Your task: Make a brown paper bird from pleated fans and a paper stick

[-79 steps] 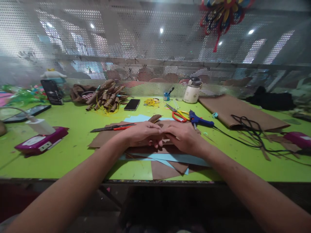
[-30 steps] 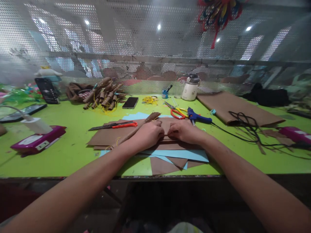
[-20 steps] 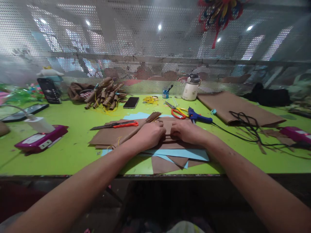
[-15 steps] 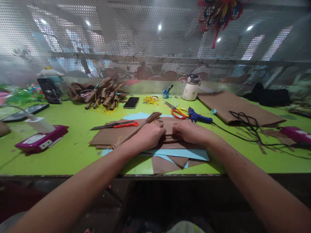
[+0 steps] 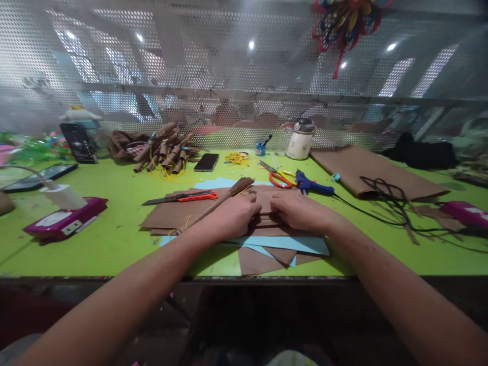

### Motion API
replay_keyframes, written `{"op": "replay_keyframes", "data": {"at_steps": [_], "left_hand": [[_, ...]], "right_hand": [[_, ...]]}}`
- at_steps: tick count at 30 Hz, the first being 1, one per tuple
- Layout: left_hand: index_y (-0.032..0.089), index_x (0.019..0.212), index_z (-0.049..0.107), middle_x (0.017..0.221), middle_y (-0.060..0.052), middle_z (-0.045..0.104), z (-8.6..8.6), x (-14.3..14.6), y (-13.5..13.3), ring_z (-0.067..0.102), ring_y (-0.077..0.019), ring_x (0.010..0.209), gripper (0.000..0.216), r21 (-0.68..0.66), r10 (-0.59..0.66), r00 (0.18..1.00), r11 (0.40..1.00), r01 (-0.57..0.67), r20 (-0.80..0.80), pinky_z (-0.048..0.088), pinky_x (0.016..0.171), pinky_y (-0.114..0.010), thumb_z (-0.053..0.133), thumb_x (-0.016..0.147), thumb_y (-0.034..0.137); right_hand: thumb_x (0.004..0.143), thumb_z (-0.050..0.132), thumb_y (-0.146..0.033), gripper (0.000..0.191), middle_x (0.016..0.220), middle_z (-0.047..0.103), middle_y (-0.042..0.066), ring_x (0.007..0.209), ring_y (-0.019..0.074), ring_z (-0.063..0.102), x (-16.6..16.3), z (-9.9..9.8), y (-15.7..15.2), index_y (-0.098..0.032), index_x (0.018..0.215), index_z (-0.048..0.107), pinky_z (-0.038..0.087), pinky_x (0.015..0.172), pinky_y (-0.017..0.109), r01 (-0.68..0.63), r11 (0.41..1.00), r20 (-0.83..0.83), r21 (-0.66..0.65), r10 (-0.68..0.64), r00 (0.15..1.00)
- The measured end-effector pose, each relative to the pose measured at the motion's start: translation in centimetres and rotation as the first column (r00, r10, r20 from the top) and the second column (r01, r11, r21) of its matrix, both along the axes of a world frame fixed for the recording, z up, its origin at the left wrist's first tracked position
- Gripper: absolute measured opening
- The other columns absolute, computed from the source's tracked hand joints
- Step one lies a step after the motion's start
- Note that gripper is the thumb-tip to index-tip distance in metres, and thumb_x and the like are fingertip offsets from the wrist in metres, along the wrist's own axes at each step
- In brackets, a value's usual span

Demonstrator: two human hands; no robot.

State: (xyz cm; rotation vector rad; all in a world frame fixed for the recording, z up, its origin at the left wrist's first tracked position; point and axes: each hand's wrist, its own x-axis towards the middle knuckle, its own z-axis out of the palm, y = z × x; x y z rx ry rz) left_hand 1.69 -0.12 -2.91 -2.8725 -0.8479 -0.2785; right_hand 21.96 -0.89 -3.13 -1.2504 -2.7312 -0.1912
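Near the front edge of the green bench (image 5: pixel 125 254), around mid-length, a stack of brown paper (image 5: pixel 165 216) is laid over light blue sheets (image 5: pixel 282 243). On it the left hand (image 5: pixel 240 212) is set down, fingers curled in; the right hand (image 5: pixel 295 207) is set opposite, fingertips bunched, the two hands apart. A narrow brown strip (image 5: pixel 268 217) is seen in the gap; whether it is pinched or just pressed by either hand cannot be told. A frayed brown roll (image 5: pixel 241 187) is partly hidden by the left wrist. A cutter (image 5: pixel 198 196) is laid along the stack's far left edge.

Progress, as judged: rolling and tying look done on the tied rolls (image 5: pixel 173 152) toward the bench's far edge; the strip looks part-worked, no tie seen on it; the stack's flat sheets look unworked. Scissors (image 5: pixel 280 179) and glue gun (image 5: pixel 314 188) are left unheld.
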Motion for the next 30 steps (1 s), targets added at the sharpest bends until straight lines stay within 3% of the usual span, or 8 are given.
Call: {"op": "replay_keyframes", "data": {"at_steps": [5,8,14,16,18,21,26,30], "left_hand": [[0.015,0.072,0.064,0.083,-0.009,0.064,0.0,0.0,0.5,0.057,-0.0192,0.075,0.022,-0.102,0.074,0.988,0.993,-0.061,0.136,0.041,0.068,-0.029,0.045,0.082,0.02],[0.015,0.071,0.064,0.07,-0.004,0.063,0.6,-0.1,0.9,0.055,-0.0171,0.065,0.031,-0.288,0.195,0.944,0.951,-0.115,0.267,0.038,0.06,-0.026,0.042,0.087,0.031],[0.015,0.069,0.064,0.068,-0.004,0.066,1.5,-0.7,0.9,0.057,-0.0152,0.063,0.042,-0.737,0.326,0.864,0.672,0.074,0.383,0.039,0.057,-0.023,0.041,0.087,0.045],[0.014,0.07,0.064,0.069,-0.006,0.067,1.6,-0.8,0.7,0.058,-0.0148,0.061,0.044,-0.813,0.344,0.86,0.567,0.129,0.377,0.041,0.058,-0.024,0.042,0.086,0.048],[0.014,0.069,0.064,0.067,-0.007,0.067,1.7,-0.9,0.5,0.056,-0.0133,0.055,0.044,-0.84,0.362,0.858,0.526,0.134,0.364,0.04,0.055,-0.024,0.043,0.085,0.05],[0.014,0.069,0.063,0.063,-0.005,0.065,1.8,-0.9,0.4,0.049,-0.0099,0.048,0.043,-0.815,0.362,0.86,0.571,0.1,0.359,0.036,0.05,-0.022,0.045,0.084,0.05],[0.014,0.069,0.062,0.055,-0.001,0.059,1.5,-0.7,0.4,0.044,-0.0076,0.045,0.044,-0.723,0.292,0.885,0.687,0.069,0.363,0.032,0.045,-0.019,0.042,0.086,0.049],[0.013,0.077,0.062,0.059,-0.001,0.061,1.2,-0.5,0.4,0.047,-0.0085,0.048,0.042,-0.709,0.262,0.891,0.7,0.09,0.372,0.034,0.047,-0.019,0.041,0.086,0.049]], "right_hand": [[0.079,0.051,-0.013,0.013,0.077,0.063,0.006,0.065,0.0159,0.053,-0.1,0.3,-0.2,-0.018,0.069,0.057,0.032,0.056,0.026,0.005,1.0,-0.062,0.003,-0.005,0.998],[0.081,0.049,-0.011,0.013,0.08,0.065,0.005,0.068,0.0155,0.055,-0.3,0.6,-0.6,-0.019,0.076,0.058,0.034,0.058,0.025,0.024,0.999,-0.16,0.022,-0.02,0.987],[0.084,0.045,-0.011,0.015,0.089,0.065,0.006,0.075,0.0159,0.057,-0.7,0.3,-0.5,-0.017,0.083,0.059,0.04,0.067,0.026,-0.047,0.986,-0.301,0.159,0.094,0.949],[0.084,0.045,-0.01,0.016,0.09,0.064,0.008,0.076,0.0164,0.057,-0.7,0.1,-0.2,-0.016,0.084,0.06,0.04,0.068,0.027,-0.057,0.981,-0.313,0.186,0.114,0.943],[0.084,0.045,-0.01,0.017,0.089,0.065,0.007,0.077,0.0165,0.057,-0.7,0.0,0.0,-0.015,0.086,0.061,0.041,0.068,0.027,-0.068,0.981,-0.367,0.18,0.13,0.921],[0.081,0.05,-0.012,0.016,0.087,0.067,0.006,0.078,0.0159,0.059,-0.4,0.3,0.1,-0.016,0.091,0.063,0.043,0.071,0.027,-0.093,0.991,-0.516,0.095,0.129,0.847],[0.076,0.059,-0.019,0.027,0.095,0.068,0.005,0.08,0.0157,0.061,-0.1,1.2,-0.3,-0.017,0.103,0.064,0.046,0.069,0.026,-0.157,0.956,-0.654,-0.248,-0.045,0.755],[0.079,0.057,-0.026,0.017,0.079,0.069,0.003,0.073,0.0152,0.06,-0.2,1.4,-0.4,-0.015,0.085,0.069,0.045,0.066,0.026,-0.198,0.927,-0.69,-0.318,-0.083,0.719]]}}
